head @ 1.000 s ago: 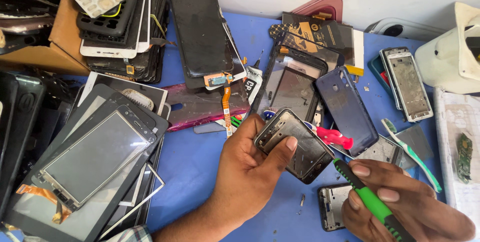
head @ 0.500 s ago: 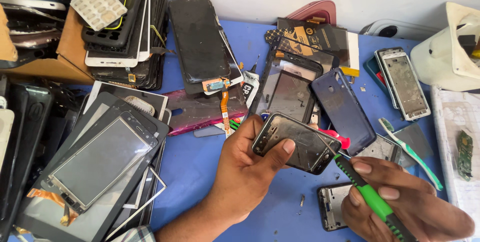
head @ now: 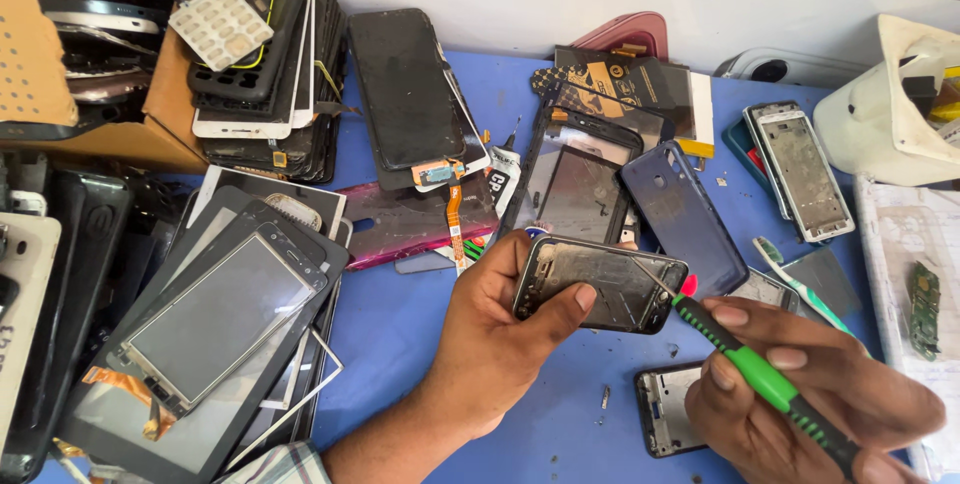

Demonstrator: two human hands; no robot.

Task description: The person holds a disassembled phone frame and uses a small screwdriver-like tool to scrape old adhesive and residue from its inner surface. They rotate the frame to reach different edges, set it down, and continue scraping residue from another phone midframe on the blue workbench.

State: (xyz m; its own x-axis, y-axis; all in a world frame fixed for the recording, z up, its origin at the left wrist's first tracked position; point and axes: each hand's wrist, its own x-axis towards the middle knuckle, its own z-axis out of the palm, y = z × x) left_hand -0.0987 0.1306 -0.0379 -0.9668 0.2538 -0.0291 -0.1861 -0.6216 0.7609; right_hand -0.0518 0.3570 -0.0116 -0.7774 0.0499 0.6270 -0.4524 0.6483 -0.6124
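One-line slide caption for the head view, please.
Left hand holds a phone frame while right hand sets a green screwdriver to it.

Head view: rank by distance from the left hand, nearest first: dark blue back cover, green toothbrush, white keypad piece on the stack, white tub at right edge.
From the left hand:
1. Dark blue back cover, just up and right of it.
2. Green toothbrush, farther right, past the right hand.
3. White keypad piece, top left on the phone stack.
4. White tub, far right edge.
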